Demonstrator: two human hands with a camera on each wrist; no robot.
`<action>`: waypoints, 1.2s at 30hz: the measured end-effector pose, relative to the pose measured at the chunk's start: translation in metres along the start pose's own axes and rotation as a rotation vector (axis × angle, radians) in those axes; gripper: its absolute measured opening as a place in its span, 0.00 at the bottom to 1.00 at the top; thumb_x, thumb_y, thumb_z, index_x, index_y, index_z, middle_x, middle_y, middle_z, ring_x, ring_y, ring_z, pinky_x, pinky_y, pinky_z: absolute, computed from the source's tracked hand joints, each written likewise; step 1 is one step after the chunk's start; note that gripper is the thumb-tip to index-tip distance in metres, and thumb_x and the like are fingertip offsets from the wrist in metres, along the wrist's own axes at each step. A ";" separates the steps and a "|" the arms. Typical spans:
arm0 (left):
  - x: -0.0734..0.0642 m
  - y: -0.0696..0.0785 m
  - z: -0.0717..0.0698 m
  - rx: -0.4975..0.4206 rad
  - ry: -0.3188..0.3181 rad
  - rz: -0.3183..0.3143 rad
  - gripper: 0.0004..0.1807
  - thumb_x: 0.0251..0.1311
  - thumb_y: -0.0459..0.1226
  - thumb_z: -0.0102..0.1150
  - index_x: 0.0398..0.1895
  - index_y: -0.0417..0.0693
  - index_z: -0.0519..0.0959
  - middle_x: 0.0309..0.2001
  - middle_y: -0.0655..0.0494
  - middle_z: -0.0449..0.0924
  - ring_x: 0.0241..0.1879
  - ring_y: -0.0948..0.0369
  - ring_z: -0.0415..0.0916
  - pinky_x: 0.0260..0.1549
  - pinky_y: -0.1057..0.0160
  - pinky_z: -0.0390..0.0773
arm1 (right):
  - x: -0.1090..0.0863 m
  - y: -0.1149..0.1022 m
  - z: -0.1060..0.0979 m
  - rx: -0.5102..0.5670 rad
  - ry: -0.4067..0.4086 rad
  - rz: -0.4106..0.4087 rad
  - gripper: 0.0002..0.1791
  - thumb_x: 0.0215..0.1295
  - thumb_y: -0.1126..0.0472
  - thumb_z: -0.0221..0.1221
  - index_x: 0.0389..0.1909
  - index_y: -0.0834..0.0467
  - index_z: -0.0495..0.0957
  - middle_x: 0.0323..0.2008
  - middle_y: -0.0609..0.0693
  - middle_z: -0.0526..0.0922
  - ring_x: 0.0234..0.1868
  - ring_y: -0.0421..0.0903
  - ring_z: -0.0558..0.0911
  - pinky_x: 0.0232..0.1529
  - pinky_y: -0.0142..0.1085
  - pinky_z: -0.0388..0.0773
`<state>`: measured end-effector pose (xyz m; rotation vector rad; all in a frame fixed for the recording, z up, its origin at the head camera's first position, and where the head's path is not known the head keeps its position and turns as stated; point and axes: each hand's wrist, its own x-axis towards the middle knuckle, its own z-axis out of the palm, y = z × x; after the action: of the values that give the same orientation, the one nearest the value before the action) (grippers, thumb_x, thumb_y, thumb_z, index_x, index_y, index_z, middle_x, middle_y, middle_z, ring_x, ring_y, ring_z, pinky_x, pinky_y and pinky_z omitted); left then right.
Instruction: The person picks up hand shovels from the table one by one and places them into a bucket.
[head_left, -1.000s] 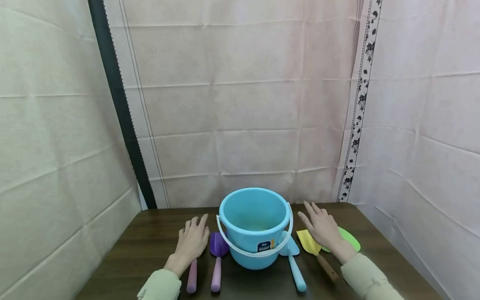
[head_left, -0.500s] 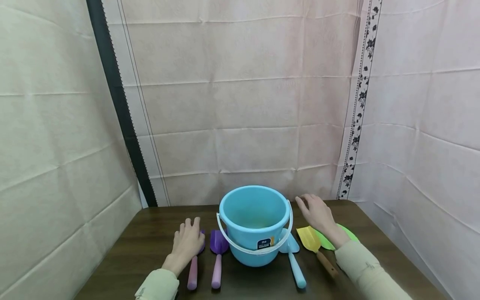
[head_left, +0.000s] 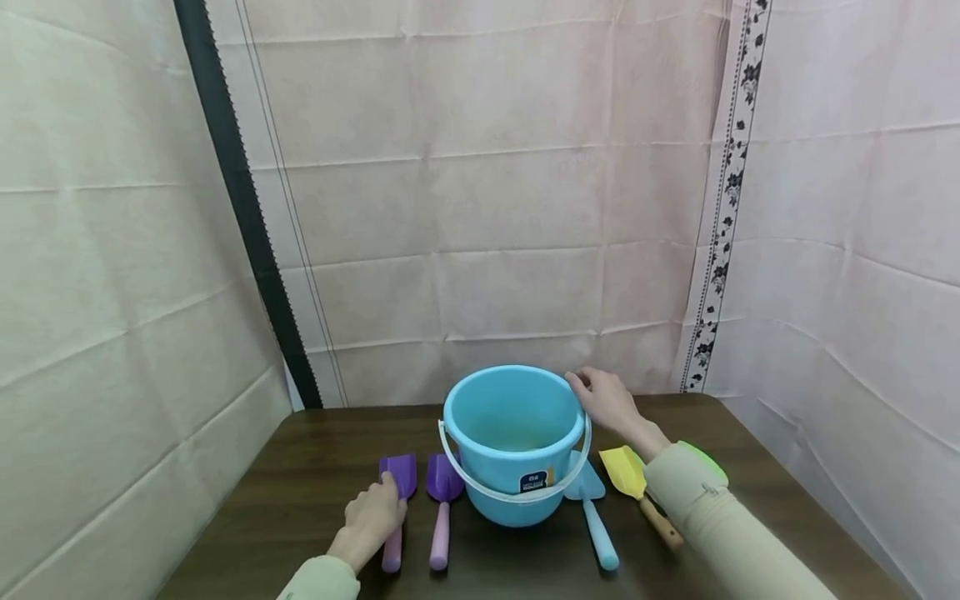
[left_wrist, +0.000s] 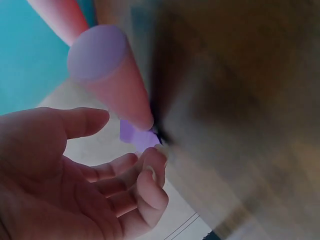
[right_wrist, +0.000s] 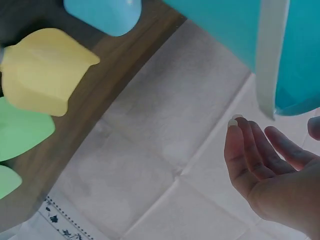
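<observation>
In the head view my left hand (head_left: 369, 518) is at the handle of the leftmost purple shovel (head_left: 398, 472). The left wrist view has this shovel's pink handle (left_wrist: 115, 82) in front of my thumb and loosely curled fingers, with a gap showing. A light-blue bucket (head_left: 483, 468) stands upright mid-table, its white handle (head_left: 525, 497) hanging at the front. My right hand (head_left: 606, 400) is right at the bucket's right rim. From the right wrist, its fingers (right_wrist: 250, 155) are bent a little and lie beside the bucket wall, around nothing.
A second purple shovel (head_left: 440, 533) lies left of the bucket. Right of it are a blue trowel (head_left: 600, 533), a yellow shovel (head_left: 624, 471) with a wooden handle, and a green piece (head_left: 705, 460) partly behind my sleeve. Cloth curtains surround the dark wooden table (head_left: 240, 517).
My right hand has moved left, from above the yellow and green tools to the bucket's rim. My left hand has drawn back towards the shovel handle, uncovering the leftmost blade.
</observation>
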<state>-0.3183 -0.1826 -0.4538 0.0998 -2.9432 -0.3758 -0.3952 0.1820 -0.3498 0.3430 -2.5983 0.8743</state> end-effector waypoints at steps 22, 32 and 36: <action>-0.006 0.003 0.007 0.025 -0.128 -0.027 0.16 0.58 0.43 0.62 0.34 0.35 0.78 0.34 0.41 0.81 0.35 0.43 0.82 0.30 0.45 0.76 | 0.014 -0.008 -0.024 -0.019 -0.045 -0.021 0.23 0.75 0.50 0.45 0.48 0.65 0.78 0.40 0.60 0.84 0.39 0.53 0.82 0.40 0.47 0.79; -0.008 0.005 0.004 0.033 -0.143 -0.008 0.13 0.59 0.41 0.59 0.25 0.40 0.78 0.31 0.44 0.81 0.31 0.46 0.81 0.29 0.46 0.76 | 0.013 -0.002 -0.042 -0.016 -0.036 -0.008 0.22 0.77 0.50 0.42 0.42 0.64 0.76 0.27 0.56 0.77 0.27 0.47 0.74 0.28 0.36 0.70; -0.008 0.008 0.003 0.028 -0.147 -0.016 0.14 0.59 0.42 0.59 0.25 0.40 0.78 0.32 0.43 0.82 0.33 0.44 0.82 0.29 0.46 0.76 | 0.014 -0.002 -0.046 -0.012 -0.018 -0.019 0.22 0.77 0.51 0.40 0.38 0.64 0.75 0.25 0.55 0.75 0.26 0.47 0.73 0.28 0.37 0.69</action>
<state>-0.3111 -0.1738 -0.4562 0.1035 -3.0955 -0.3586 -0.3951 0.2075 -0.3091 0.3734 -2.6110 0.8521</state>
